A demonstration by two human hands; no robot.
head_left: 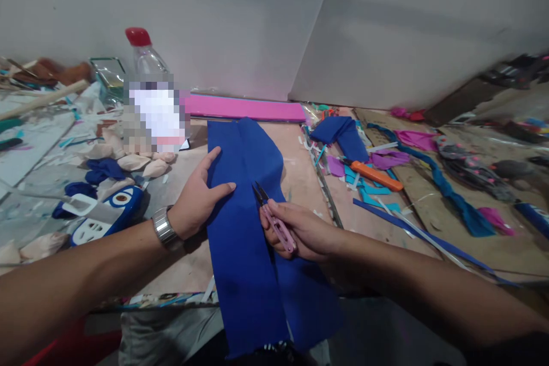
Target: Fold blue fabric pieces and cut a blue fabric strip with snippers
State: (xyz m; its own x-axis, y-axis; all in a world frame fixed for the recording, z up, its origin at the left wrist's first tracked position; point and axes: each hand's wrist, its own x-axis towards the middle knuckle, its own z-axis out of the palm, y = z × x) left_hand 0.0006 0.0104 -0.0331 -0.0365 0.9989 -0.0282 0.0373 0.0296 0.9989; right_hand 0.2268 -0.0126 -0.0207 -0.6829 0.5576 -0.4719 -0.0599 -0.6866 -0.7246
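A long piece of blue fabric (240, 240) lies down the middle of the table and hangs over its front edge, with a fold running along it. My left hand (201, 197), a metal watch on its wrist, rests on the fabric's left edge, thumb and index finger spread apart. The other left fingers are mostly hidden. In my right hand (291, 226) are thread snips (281, 229) with pink handles and dark blades. The blade tips point up and left, just over the fabric, and are slightly apart.
A long pink strip (246, 108) lies along the wall. At the left stand a red-capped bottle (148, 51) and a blurred-out phone (158, 114), near a blue case (105, 217) and several fabric pieces. An orange cutter (375, 175) lies right, among coloured scraps.
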